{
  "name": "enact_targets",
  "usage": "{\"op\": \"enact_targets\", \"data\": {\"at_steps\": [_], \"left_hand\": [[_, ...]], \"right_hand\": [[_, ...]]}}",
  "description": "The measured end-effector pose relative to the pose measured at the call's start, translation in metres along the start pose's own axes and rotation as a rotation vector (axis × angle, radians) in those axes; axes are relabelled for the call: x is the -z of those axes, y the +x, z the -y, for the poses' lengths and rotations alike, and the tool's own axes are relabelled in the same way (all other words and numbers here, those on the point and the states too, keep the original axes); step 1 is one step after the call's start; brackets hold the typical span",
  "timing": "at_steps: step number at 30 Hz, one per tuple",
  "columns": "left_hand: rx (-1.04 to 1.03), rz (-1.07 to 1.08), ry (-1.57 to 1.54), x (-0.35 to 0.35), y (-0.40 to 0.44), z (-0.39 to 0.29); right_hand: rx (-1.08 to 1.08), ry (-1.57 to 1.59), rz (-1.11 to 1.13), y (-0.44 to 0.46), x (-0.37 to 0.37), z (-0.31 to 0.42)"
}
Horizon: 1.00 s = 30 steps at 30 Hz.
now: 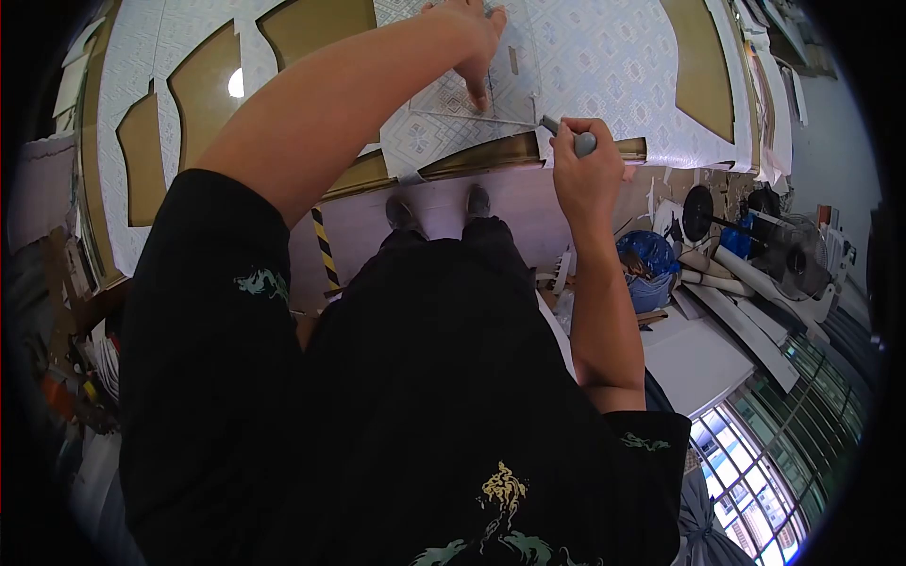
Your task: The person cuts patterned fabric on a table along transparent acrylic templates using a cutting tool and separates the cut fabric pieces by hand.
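Observation:
My left hand (475, 42) reaches to the top of the view, its fingers spread and pressing on a clear flat template (517, 90). The template lies on pale blue patterned sheet material (604, 71) that covers the table. My right hand (582, 156) is closed around a grey marker-like tool (585, 143), its tip at the template's lower right corner. Cut-out openings in the sheet show the brown surface (326, 33) below.
The table's near edge (491, 156) curves across in front of my legs. At the right are a blue bag (646, 259), a fan (797, 255) and long rolls and boards (731, 297). Clutter stands at the left edge.

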State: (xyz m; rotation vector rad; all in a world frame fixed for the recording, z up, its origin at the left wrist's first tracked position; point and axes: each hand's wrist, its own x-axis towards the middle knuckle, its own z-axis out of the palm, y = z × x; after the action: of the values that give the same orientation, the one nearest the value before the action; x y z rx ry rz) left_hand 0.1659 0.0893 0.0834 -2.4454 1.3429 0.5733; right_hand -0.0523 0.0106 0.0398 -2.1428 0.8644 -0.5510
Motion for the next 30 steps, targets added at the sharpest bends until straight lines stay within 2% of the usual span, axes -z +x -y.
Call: {"op": "enact_targets", "data": {"at_steps": [6, 28, 30], "left_hand": [[0.004, 0.003, -0.01, 0.0, 0.0, -0.002], [0.034, 0.042, -0.009, 0.006, 0.008, -0.006], [0.047, 0.039, 0.001, 0.005, 0.0, -0.009]], "right_hand": [[-0.065, -0.008, 0.031, 0.0, 0.002, 0.008], [-0.084, -0.044, 0.056, -0.011, -0.004, 0.006], [0.03, 0.178, -0.098, -0.022, -0.022, -0.015]]}}
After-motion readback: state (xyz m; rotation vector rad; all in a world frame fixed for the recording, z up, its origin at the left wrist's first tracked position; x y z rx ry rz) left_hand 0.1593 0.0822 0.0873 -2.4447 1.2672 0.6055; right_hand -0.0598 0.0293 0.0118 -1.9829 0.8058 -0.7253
